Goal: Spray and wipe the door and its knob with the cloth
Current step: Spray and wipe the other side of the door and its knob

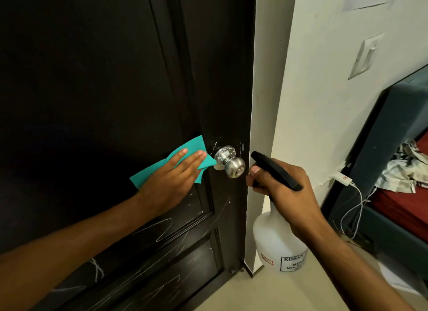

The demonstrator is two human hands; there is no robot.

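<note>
Left of centre in the frame, your left hand [170, 183] presses the teal cloth [162, 166] flat on the dark door [92, 90], fingers [192, 160] straight and together, tips just short of the steel knob [229, 161]. Right of it, your right hand [286, 190] grips the spray bottle [275, 243], fingers curled round its black head.

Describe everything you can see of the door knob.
The door knob is a round, brushed silver metal ball on a short neck, with a small keyhole in its face. It sticks out from the dark door near the latch edge. White scribbles mark its neck and rose. The teal cloth reaches its base; nothing grips it.
</note>
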